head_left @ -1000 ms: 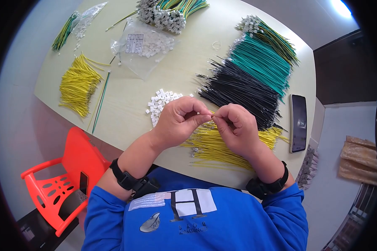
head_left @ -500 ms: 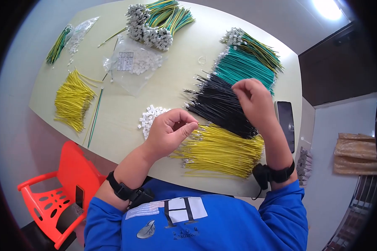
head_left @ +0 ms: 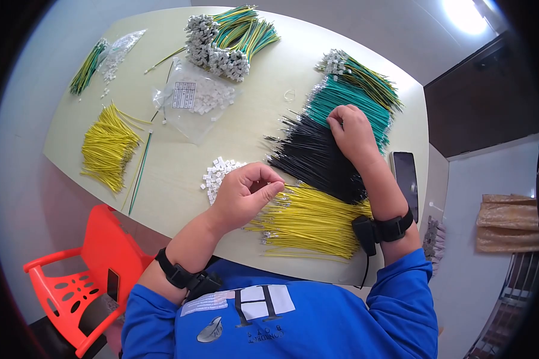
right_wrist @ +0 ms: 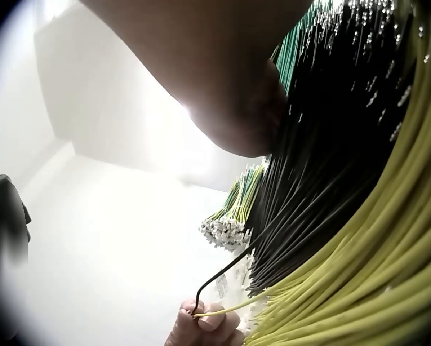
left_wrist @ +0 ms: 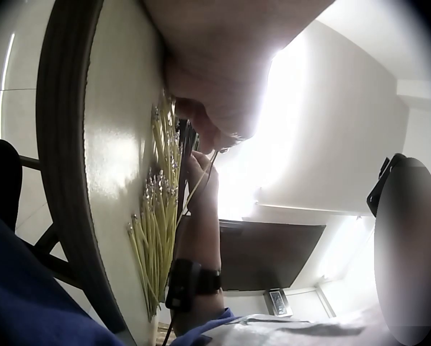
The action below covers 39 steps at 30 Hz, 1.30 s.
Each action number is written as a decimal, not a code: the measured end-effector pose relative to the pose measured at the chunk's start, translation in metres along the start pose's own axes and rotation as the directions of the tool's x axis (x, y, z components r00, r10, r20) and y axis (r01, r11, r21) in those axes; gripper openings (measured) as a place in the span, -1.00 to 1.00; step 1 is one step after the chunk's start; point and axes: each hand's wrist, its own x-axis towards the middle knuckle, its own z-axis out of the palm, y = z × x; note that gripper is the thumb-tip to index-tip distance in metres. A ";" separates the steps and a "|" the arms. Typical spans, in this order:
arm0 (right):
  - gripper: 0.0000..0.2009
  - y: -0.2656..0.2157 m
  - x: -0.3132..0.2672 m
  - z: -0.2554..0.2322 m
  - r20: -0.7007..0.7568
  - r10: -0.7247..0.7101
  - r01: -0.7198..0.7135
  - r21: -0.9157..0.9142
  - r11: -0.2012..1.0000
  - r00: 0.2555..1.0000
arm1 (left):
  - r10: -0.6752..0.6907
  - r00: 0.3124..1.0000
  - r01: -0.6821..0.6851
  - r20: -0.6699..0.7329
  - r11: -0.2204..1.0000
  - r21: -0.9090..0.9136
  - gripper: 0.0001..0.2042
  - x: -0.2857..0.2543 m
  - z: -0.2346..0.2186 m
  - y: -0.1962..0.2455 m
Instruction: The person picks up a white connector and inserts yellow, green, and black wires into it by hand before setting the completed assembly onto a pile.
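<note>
My left hand [head_left: 241, 196] pinches the ends of a black wire [right_wrist: 219, 274] and a yellow wire [right_wrist: 214, 313] between thumb and fingertips. The wires trail from the pinch toward the right. Loose white connector housings [head_left: 217, 178] lie just beyond this hand. Over the border of the green wires [head_left: 356, 102] and the black wires [head_left: 317, 152] is my right hand [head_left: 354, 134], thumb and forefinger drawn together at the green ones. Whether a wire sits between its fingertips I cannot tell. Yellow wires [head_left: 311, 224] spread below both hands.
A labelled plastic bag [head_left: 191, 99] of white housings lies mid-table. Finished-looking green-yellow bundles with white ends [head_left: 233, 45] are piled behind it. At left is another yellow wire bundle [head_left: 111, 146]; a phone [head_left: 405, 179] lies by the right edge. A red chair [head_left: 102, 269] stands at left.
Both hands were together at first. The right hand then parted from the left and moved away over the black wires to the green ones. The left hand keeps its pinch.
</note>
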 end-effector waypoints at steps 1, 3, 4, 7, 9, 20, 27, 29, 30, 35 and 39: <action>-0.92 -0.001 0.000 -0.002 -0.005 -0.002 0.002 0.006 1.000 1.000 | 0.001 1.000 -0.001 0.000 1.000 0.000 -0.94 0.000 0.000 0.001; -0.93 -0.003 -0.002 -0.004 -0.008 -0.004 0.004 0.015 1.000 1.000 | -0.009 1.000 0.009 -0.011 1.000 -0.010 -0.94 0.000 0.000 0.002; -0.94 -0.002 -0.003 -0.007 -0.035 -0.019 0.021 0.063 0.998 0.999 | -0.014 1.000 0.013 -0.016 1.000 -0.016 -0.94 0.000 0.001 0.002; -0.96 -0.002 -0.006 -0.012 -0.095 -0.045 0.060 0.155 0.986 0.994 | -0.012 1.000 0.012 -0.027 1.000 -0.006 -0.94 0.000 0.001 0.002; -0.98 -0.003 -0.010 -0.012 -0.191 -0.119 0.154 0.181 0.971 0.974 | -0.011 0.999 0.011 -0.031 1.000 0.001 -0.94 0.001 0.001 0.003; -0.94 -0.064 -0.053 -0.035 -0.033 -0.127 0.129 0.410 0.903 0.991 | -0.019 0.998 0.016 -0.052 0.998 -0.060 -0.92 0.001 0.001 0.001; -0.94 -0.081 -0.075 -0.028 0.100 -0.085 0.015 0.559 0.829 0.991 | 0.023 0.999 -0.025 -0.035 0.999 -0.044 -0.93 0.001 -0.002 -0.001; -0.95 -0.082 -0.077 -0.027 0.144 -0.081 -0.009 0.533 0.846 0.986 | 0.031 0.999 -0.033 -0.027 0.999 -0.043 -0.93 0.001 -0.001 -0.001; -0.95 -0.083 -0.078 -0.026 0.166 -0.079 -0.019 0.520 0.854 0.983 | 0.036 0.998 -0.038 -0.044 0.998 -0.044 -0.92 0.001 0.000 -0.001; -0.95 -0.082 -0.078 -0.019 0.084 -0.088 0.033 0.515 0.857 0.993 | 0.046 0.997 -0.050 -0.066 0.996 -0.069 -0.91 0.002 0.002 0.002; -0.96 -0.082 -0.079 -0.017 0.044 -0.121 0.081 0.520 0.850 0.992 | 0.036 0.998 -0.041 -0.058 0.995 -0.089 -0.91 0.002 0.003 0.003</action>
